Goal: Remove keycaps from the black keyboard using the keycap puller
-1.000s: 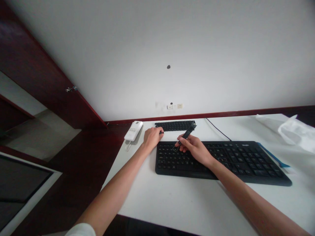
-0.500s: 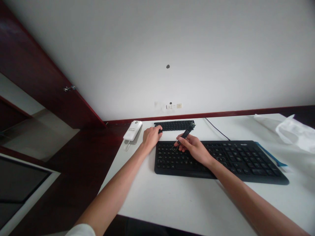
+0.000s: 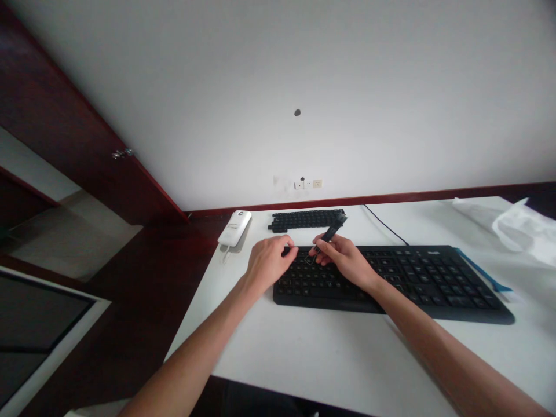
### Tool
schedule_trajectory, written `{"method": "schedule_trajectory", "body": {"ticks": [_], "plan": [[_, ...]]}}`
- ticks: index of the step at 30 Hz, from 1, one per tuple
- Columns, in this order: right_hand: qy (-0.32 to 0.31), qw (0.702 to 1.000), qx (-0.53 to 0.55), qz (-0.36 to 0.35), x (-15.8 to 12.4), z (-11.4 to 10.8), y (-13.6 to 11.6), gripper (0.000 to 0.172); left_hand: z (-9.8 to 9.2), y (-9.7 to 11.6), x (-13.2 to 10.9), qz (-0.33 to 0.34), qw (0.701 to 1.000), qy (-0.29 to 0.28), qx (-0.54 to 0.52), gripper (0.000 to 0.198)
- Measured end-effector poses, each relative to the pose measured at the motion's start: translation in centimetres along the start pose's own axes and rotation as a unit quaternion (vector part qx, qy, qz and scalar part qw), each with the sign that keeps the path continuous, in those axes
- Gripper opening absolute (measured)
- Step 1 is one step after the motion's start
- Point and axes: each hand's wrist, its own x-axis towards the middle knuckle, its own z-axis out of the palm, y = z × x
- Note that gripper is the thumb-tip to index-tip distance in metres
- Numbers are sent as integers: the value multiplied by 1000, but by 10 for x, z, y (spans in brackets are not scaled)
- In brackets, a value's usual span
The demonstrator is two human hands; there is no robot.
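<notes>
Tabletop: a white tabletop [image 3: 278,359] runs from the near edge to the wall, with its left side against dark red wood.
Keyboard: a black full-size keyboard [image 3: 434,284] lies in the middle, angled slightly, with some keys missing or too dark to tell at its left end.
Key strip: a short strip of black keycaps [image 3: 306,220] lies beyond the keyboard, apart from it.
Device: a white power bank [image 3: 234,227] with a short white cable [image 3: 225,255] lies at the far left of the tabletop.
Right side: a black cable [image 3: 384,227] runs behind the keyboard; a blue folder edge [image 3: 482,275] and a white plastic bag [image 3: 521,229] lie further right.
Room: a white wall [image 3: 278,87] holds a wall socket [image 3: 317,183] above a dark red trim strip [image 3: 391,200]; a dark red wooden door [image 3: 73,133] stands at the left.
Left arm: stretched forward, with the left hand [image 3: 268,263] over the keyboard's upper left corner.
Left grip: narrow, thumb and fingers pinching a small dark piece [image 3: 285,251], which is too small to identify.
Right arm: reaches in from the right, with the right hand [image 3: 347,262] resting above the keyboard.
Right grip: closed around a black keycap puller [image 3: 330,233], its wire loop [image 3: 309,260] down at the keys, just beside the left hand.
</notes>
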Motion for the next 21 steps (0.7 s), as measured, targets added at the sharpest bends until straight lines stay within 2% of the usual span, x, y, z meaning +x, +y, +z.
{"method": "schedule_trajectory", "body": {"ticks": [3, 6, 8, 12, 17, 21], "plan": [[-27, 1000, -15, 5, -2, 1, -5, 50, 2, 12, -39, 25, 996, -14, -85, 28], [-65, 997, -31, 19, -7, 3, -13, 47, 11, 19, -68, 29, 995, -33, -92, 43], [-105, 994, -32, 23, -10, 3, -17, 45, 18, 20, -79, 27, 995, -37, -84, 45], [-153, 987, -29, 28, -15, 2, -21, 43, 30, 23, -88, 25, 996, -22, -87, 38], [-195, 979, -22, 47, -15, -2, -19, 45, 35, 28, -90, 8, 993, -11, -115, 43], [-191, 980, -30, 55, -15, -2, -17, 47, 36, 29, -92, 2, 994, -6, -108, 45]]}}
